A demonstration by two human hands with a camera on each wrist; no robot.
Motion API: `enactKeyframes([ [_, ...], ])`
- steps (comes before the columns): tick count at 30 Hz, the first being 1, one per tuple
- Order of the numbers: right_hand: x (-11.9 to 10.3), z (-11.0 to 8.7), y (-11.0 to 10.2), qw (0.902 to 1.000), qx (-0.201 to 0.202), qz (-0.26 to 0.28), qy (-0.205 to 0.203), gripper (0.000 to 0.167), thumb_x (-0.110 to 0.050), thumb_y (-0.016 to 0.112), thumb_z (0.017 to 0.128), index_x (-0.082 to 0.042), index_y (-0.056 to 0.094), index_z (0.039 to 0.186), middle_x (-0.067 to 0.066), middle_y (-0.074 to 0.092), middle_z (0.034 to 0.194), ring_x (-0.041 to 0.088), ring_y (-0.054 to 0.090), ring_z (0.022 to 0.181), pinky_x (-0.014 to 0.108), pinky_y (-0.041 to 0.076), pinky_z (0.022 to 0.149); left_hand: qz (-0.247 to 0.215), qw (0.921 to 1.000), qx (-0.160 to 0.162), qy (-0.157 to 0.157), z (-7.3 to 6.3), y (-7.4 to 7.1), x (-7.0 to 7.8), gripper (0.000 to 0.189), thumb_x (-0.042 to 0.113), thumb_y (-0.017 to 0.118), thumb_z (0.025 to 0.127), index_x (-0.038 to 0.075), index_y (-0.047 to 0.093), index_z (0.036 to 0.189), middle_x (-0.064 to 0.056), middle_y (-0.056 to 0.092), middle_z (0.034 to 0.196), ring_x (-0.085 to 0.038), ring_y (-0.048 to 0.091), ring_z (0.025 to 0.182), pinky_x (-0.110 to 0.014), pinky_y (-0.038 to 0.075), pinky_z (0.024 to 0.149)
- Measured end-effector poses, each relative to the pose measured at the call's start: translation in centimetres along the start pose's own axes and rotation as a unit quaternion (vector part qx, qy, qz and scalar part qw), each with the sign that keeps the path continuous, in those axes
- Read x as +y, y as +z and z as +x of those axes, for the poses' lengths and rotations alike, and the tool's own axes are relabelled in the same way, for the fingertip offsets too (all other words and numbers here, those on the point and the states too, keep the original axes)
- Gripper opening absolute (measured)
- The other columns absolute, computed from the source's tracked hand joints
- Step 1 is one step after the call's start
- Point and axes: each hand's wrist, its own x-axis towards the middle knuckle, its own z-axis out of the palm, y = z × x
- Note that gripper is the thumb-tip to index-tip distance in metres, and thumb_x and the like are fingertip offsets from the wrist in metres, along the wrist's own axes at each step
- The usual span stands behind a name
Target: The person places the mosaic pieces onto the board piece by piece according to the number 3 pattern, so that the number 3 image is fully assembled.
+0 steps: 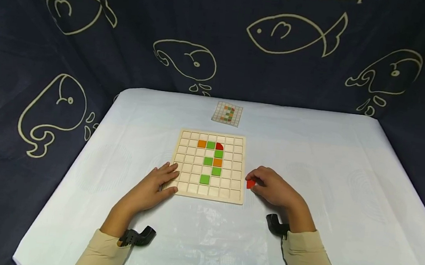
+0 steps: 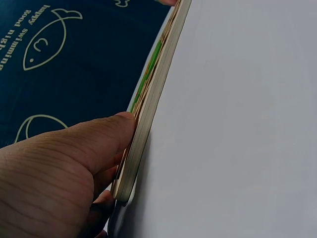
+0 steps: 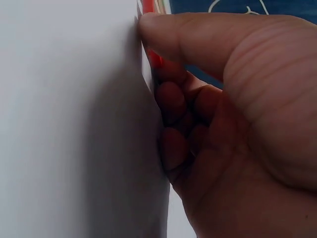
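A square wooden grid board (image 1: 230, 183) lies flat on the table, with green, orange and red tiles in some of its cells. Among them is a red quarter-round tile (image 1: 219, 146). My left hand (image 1: 149, 189) rests on the board's left edge near its lower left corner, fingers spread. In the left wrist view, the thumb lies along the board's side (image 2: 143, 129). Just beyond the right edge, my right hand (image 1: 276, 188) pinches a red tile (image 1: 250, 184) between thumb and fingers, low at the table top. Its full shape is partly hidden by the fingers.
Behind the board lies a small pattern card (image 1: 218, 112) showing a coloured grid figure. A white cloth (image 1: 349, 174) covers the table. A dark blue curtain (image 1: 140, 2) with fish and whale drawings hangs behind. Each wrist wears a black camera mount (image 1: 277, 225).
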Motion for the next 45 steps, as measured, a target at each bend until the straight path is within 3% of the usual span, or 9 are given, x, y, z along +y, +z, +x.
enactKeyframes([
  [13,-0.7,0.4,0.3,0.9995,0.024,0.005,0.021,0.018,-0.004,0.067,0.091,-0.007,0.067,0.109,0.002,0.062,0.102,0.020,0.055,0.094,0.043,0.047,0.089,-0.002,1.0000,-0.001,-0.001,-0.1,-0.1,-0.1,0.056,0.026,0.067,0.096,-0.002,0.052,0.142,-0.011,0.036,0.157,-0.032,0.025,0.147,-0.058,0.015,0.117],
  [26,-3.3,1.7,0.5,0.9995,0.021,0.006,-0.022,0.018,-0.006,0.068,0.092,-0.007,0.066,0.110,0.002,0.061,0.104,0.019,0.054,0.095,0.041,0.046,0.088,-0.002,1.0000,0.004,-0.001,-0.2,0.0,-0.1,0.055,0.025,0.068,0.096,-0.001,0.053,0.142,-0.011,0.036,0.157,-0.032,0.024,0.147,-0.058,0.015,0.117],
  [45,-5.4,4.3,2.5,0.9993,0.014,0.023,-0.027,0.020,-0.008,0.068,0.092,-0.010,0.066,0.112,0.000,0.059,0.102,0.018,0.050,0.088,0.035,0.043,0.080,-0.001,1.0000,0.002,0.004,0.0,0.0,-0.1,0.055,0.025,0.068,0.096,-0.001,0.053,0.142,-0.011,0.036,0.156,-0.032,0.025,0.147,-0.059,0.015,0.117],
])
